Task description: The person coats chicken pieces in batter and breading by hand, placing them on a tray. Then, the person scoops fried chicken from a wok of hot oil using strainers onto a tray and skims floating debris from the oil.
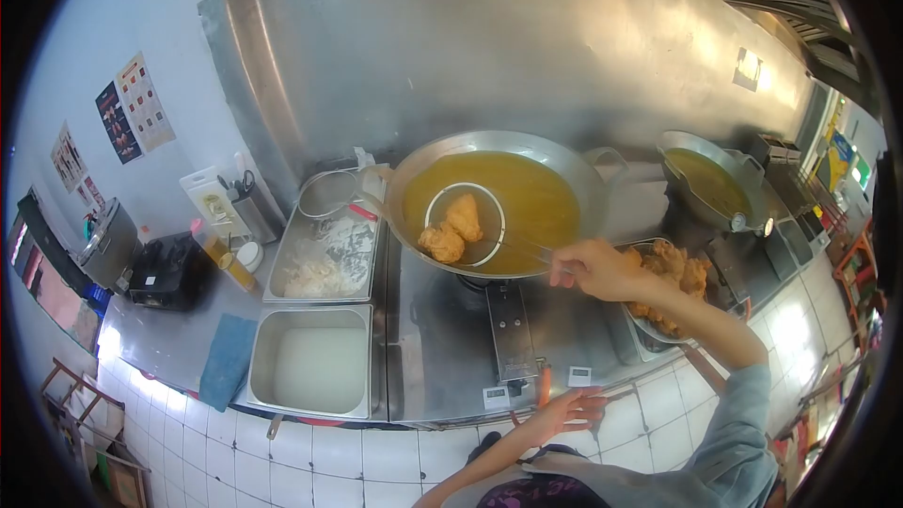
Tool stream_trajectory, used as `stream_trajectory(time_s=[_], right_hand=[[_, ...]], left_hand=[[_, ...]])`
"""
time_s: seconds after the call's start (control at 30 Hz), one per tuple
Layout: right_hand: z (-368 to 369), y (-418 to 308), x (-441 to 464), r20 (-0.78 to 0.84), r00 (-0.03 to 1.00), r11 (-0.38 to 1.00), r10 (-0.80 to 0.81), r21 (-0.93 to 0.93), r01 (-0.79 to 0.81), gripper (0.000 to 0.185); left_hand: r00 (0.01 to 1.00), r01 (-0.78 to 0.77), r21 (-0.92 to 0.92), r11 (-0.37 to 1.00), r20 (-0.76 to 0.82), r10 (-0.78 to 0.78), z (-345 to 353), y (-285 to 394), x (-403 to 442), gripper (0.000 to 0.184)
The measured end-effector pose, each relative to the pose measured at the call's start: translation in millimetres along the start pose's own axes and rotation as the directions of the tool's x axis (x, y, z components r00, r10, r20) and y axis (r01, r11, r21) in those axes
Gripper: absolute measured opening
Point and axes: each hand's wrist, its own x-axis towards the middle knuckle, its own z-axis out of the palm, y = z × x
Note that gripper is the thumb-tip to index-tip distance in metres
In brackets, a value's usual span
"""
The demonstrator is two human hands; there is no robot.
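My right hand [597,270] is closed round the handle of a round wire strainer [501,226], which is over the near side of a large wok [588,198] of yellow oil. Two pieces of golden fried chicken [461,218] lie in the strainer. A tray heaped with fried pieces [675,273] sits to the right, partly behind my right forearm. Low in front of the counter, my left hand [564,414] holds nothing, its fingers apart, near the orange-handled burner valve [545,384].
Left of the wok are a tray of white flour [329,254] with a sieve [327,194] on it and a deep pan of whitish liquid [310,367]. A blue cloth [227,360] hangs over the counter edge. A second wok [710,179] stands at the right.
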Motion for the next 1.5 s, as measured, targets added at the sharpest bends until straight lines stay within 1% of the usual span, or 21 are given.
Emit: stream_trajectory(time_s=[0.07, 0.2, 0.27, 0.33, 0.43, 0.57, 0.73, 0.77, 0.83, 0.9, 0.97, 1.1, 1.27, 1.33, 1.37, 1.43, 1.47, 1.5], right_hand=[[3, 0, -5, -0.013, 1.0, 1.0, -0.01, -0.023, 0.01, 0.022], [6, -1, -13, -0.027, 0.999, 0.999, -0.041, -0.024, 0.04, 0.023], [9, 0, -16, -0.028, 0.999, 0.999, -0.045, -0.028, 0.044, 0.023], [12, 1, -19, -0.041, 0.995, 0.995, -0.095, -0.041, 0.094, 0.023], [13, -2, -24, -0.05, 0.994, 0.994, -0.1, -0.052, 0.098, 0.024], [12, -8, -31, -0.065, 0.993, 0.994, -0.097, -0.053, 0.094, 0.024], [8, -8, -36, -0.041, 0.999, 0.999, -0.032, -0.02, 0.031, 0.024], [7, -9, -37, -0.043, 0.999, 0.999, -0.031, -0.02, 0.03, 0.024], [6, -11, -41, -0.021, 0.999, 0.996, -0.042, -0.078, 0.04, 0.024], [8, -12, -43, -0.036, 0.998, 0.996, -0.049, -0.07, 0.047, 0.022], [9, -14, -45, -0.053, 0.997, 0.997, -0.055, -0.065, 0.052, 0.021], [12, -17, -46, -0.048, 0.998, 0.995, -0.05, -0.085, 0.046, 0.023], [12, -10, -45, -0.044, 0.997, 0.996, -0.058, -0.075, 0.055, 0.024], [9, -6, -43, -0.051, 0.997, 0.998, -0.057, 0.007, 0.057, 0.025], [8, -3, -42, -0.054, 0.997, 0.999, -0.052, 0.008, 0.052, 0.025], [1, 1, -41, -0.134, 0.99, 0.996, -0.035, 0.073, 0.045, 0.025], [-5, -1, -42, -0.14, 0.99, 0.997, -0.028, 0.07, 0.039, 0.025], [-11, -6, -43, -0.08, 0.988, 0.976, 0.132, 0.184, -0.115, 0.026]], left_hand=[[1.0, 0.025, -0.025, 0.999, -0.001, -0.025, 1, -1, 2, 0.049], [0.999, 0.042, -0.017, 0.999, -0.015, -0.042, 2, -2, 4, 0.048], [0.999, 0.031, -0.046, 0.998, -0.038, -0.033, 3, -2, 4, 0.047], [0.998, 0.036, -0.047, 0.998, -0.046, -0.038, 4, -3, 5, 0.047], [0.998, 0.035, -0.051, 0.998, -0.056, -0.038, 2, -6, 7, 0.047], [0.996, 0.043, -0.054, 0.998, -0.076, -0.047, 1, -8, 10, 0.047], [0.996, 0.045, -0.047, 0.998, -0.074, -0.048, 3, -8, 10, 0.047], [0.996, 0.045, -0.051, 0.998, -0.075, -0.049, 3, -8, 11, 0.046], [0.995, 0.048, -0.057, 0.997, -0.088, -0.053, 4, -8, 12, 0.046], [0.993, 0.055, -0.064, 0.996, -0.103, -0.061, 4, -9, 13, 0.046], [0.987, 0.043, -0.066, 0.997, -0.151, -0.053, 3, -11, 15, 0.045], [0.985, 0.028, -0.087, 0.996, -0.166, -0.043, 2, -13, 17, 0.044], [0.979, -0.019, -0.162, 0.987, -0.202, -0.014, 0, -18, 20, 0.041], [0.978, -0.025, -0.166, 0.986, -0.208, -0.01, -1, -19, 19, 0.041], [0.977, -0.033, -0.172, 0.985, -0.213, -0.004, 0, -19, 19, 0.041], [0.977, -0.034, -0.173, 0.984, -0.214, -0.004, -1, -21, 19, 0.04], [0.976, -0.044, -0.176, 0.983, -0.218, 0.004, -1, -21, 20, 0.04], [0.977, -0.038, -0.175, 0.984, -0.212, 0.0, -1, -22, 21, 0.04]])
